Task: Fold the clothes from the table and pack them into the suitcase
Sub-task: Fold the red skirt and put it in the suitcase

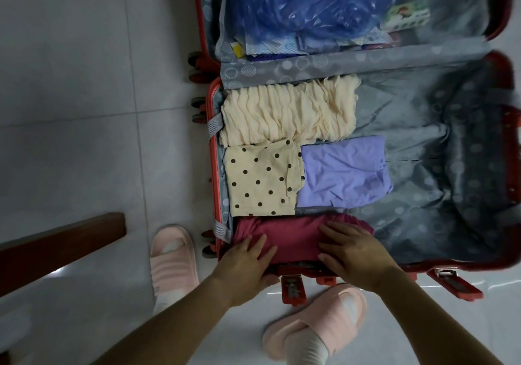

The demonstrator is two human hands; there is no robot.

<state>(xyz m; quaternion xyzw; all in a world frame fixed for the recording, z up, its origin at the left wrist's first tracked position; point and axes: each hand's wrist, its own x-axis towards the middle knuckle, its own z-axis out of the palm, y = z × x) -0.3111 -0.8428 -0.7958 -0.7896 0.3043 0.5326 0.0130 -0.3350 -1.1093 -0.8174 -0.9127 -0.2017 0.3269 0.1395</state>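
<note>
A red suitcase (pixel 212 150) lies open on the pale tiled floor (pixel 70 83), its two halves spread flat. Both hands are in the suitcase's near half, at the near corner on the wheel side. They lie on a folded maroon garment (pixel 293 238). The left hand (pixel 248 263) rests flat on the garment's wheel-side end, fingers straight and slightly spread. The right hand (pixel 355 254) presses on its other end, fingers extended across the cloth. Neither hand is curled round anything.

Farther into the same half of the suitcase, just beyond the maroon garment, a cream polka-dot garment (pixel 259 178) lies against the wheel-side wall. A folded lilac garment (pixel 344 173) touches its inner edge. Beyond those two, a crinkled cream garment (pixel 282 114) lies along the suitcase's hinge line. The rest of that half shows grey patterned lining.

The suitcase's far half is closed by a mesh divider, and a blue plastic bag (pixel 310 6) shows under it.

Just outside the suitcase's near edge stand two pink slippers (pixel 173 257) worn over white socks. A dark wooden piece (pixel 62 240) juts in beside them.
</note>
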